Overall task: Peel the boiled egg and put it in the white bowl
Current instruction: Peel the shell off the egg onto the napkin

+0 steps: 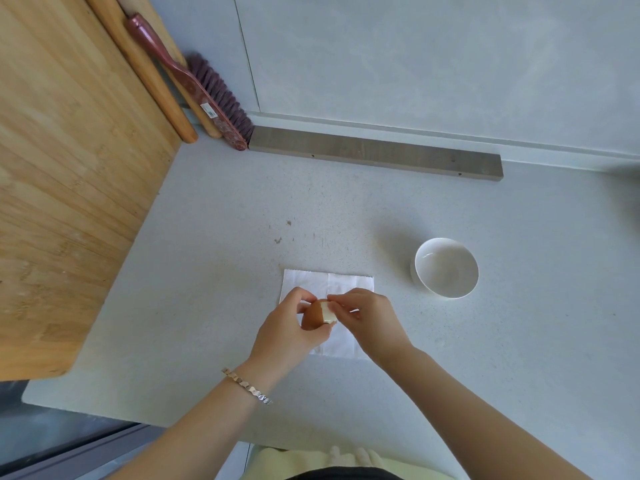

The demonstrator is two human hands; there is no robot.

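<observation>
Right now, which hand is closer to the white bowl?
Right. The right hand is left of the white bowl, picking at the egg; the left hand holds it farther left.

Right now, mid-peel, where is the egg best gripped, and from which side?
Grip the egg round its brown shelled part, from the left, as the left hand does. Its bared white patch faces right, toward the right hand, whose fingertips pinch at the shell edge; a grip on the shelled side probably leaves that edge free.
</observation>
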